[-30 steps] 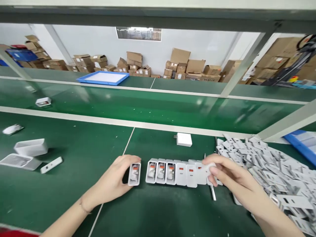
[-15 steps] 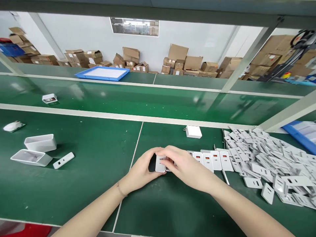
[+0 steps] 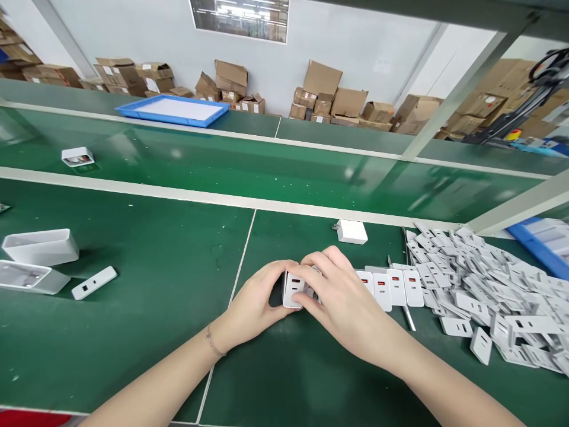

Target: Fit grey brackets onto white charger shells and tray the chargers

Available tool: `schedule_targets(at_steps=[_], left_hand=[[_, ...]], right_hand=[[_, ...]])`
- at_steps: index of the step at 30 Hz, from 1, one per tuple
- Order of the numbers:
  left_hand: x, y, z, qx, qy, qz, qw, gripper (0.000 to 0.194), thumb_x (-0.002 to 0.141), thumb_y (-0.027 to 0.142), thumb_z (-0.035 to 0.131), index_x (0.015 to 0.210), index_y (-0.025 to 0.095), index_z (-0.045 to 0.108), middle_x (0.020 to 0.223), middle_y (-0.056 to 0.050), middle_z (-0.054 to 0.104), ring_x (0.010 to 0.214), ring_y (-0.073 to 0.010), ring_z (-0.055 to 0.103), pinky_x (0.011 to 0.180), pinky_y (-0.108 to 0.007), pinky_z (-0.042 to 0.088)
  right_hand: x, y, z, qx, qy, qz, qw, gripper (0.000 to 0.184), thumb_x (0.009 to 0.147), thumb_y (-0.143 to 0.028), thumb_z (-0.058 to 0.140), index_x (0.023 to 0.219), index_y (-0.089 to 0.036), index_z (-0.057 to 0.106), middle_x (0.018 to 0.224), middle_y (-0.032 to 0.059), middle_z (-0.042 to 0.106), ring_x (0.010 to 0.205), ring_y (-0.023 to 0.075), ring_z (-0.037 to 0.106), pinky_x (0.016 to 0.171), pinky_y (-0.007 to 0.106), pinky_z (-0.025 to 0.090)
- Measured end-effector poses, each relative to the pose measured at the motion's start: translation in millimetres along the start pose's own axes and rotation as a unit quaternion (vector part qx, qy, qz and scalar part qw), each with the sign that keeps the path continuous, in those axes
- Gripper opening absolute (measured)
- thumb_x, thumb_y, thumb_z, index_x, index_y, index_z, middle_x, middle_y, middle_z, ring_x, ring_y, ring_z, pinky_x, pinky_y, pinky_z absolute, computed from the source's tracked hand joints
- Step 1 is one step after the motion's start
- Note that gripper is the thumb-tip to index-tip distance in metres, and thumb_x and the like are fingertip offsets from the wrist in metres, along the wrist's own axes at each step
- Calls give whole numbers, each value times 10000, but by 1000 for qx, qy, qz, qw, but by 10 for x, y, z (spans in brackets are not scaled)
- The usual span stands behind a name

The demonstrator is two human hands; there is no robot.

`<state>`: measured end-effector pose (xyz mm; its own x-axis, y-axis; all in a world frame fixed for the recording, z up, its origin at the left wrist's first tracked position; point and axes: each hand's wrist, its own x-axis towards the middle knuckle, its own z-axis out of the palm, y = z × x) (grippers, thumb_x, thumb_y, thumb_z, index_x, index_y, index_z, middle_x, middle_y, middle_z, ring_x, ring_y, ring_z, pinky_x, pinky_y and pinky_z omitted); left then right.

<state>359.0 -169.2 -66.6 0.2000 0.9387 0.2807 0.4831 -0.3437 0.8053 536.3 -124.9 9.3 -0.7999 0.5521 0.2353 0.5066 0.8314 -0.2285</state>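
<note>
Both of my hands meet on a small white charger body (image 3: 293, 289) standing on the green table (image 3: 133, 332). My left hand (image 3: 254, 303) wraps round its left side. My right hand (image 3: 342, 299) reaches over from the right, fingers curled and pressing on its orange-port front face. To the right a row of white chargers (image 3: 393, 287) with orange ports stands side by side; my right hand hides part of the row. Further right lies a big heap of white face plates (image 3: 484, 290).
A single white charger with prongs (image 3: 352, 231) lies behind the row. Two open white shells (image 3: 38, 258) and a loose plate (image 3: 94, 282) sit at the left. A white part (image 3: 77, 156) rides the green conveyor belt (image 3: 275, 178). A blue tray (image 3: 171, 111) and cardboard boxes (image 3: 329, 98) are beyond.
My right hand left the right end of the row and came over to the charger held in my left hand. Both hands now press on it. The view tilted down.
</note>
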Motion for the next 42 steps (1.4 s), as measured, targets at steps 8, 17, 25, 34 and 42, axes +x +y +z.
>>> schedule_targets(at_steps=[8,17,25,34,42], left_hand=[[-3,-53,26,34,19,9,999,518,865,365,627,1320,263,401,1344,-76,538,1225,-231,542,1020,-400,487],[-7,-67,13,47,0,-5,999,513,864,248,610,1325,292,391,1337,-38,534,1231,-191,528,1051,-359,458],[-34,1,46,81,0,-24,996,754,832,370,654,1442,316,214,1490,-91,347,1353,-283,403,1079,-456,426],[65,45,106,72,-1,-59,996,585,822,414,654,1328,310,381,1336,-56,536,1168,-250,588,936,-387,538],[83,194,176,-44,26,-63,997,658,788,263,700,1324,300,321,1321,-67,534,1221,-206,545,983,-354,505]], right_hand=[[-61,115,274,-189,96,-113,971,358,995,-263,416,1259,-83,579,1381,97,525,1367,237,342,1145,515,254],[-440,-224,553,-153,55,-215,963,414,998,-383,386,1104,-107,676,1198,89,654,1310,189,434,1174,397,290],[-1311,515,-574,94,246,152,953,397,990,-231,363,601,-224,440,506,-6,501,509,146,549,495,276,453],[-1423,1605,-399,-167,-58,159,971,473,937,-293,397,1387,-159,452,1439,134,450,1317,292,429,998,505,449],[-1099,1919,-435,-8,-11,200,980,265,858,-377,466,875,-178,640,980,117,671,927,285,629,815,500,515]])
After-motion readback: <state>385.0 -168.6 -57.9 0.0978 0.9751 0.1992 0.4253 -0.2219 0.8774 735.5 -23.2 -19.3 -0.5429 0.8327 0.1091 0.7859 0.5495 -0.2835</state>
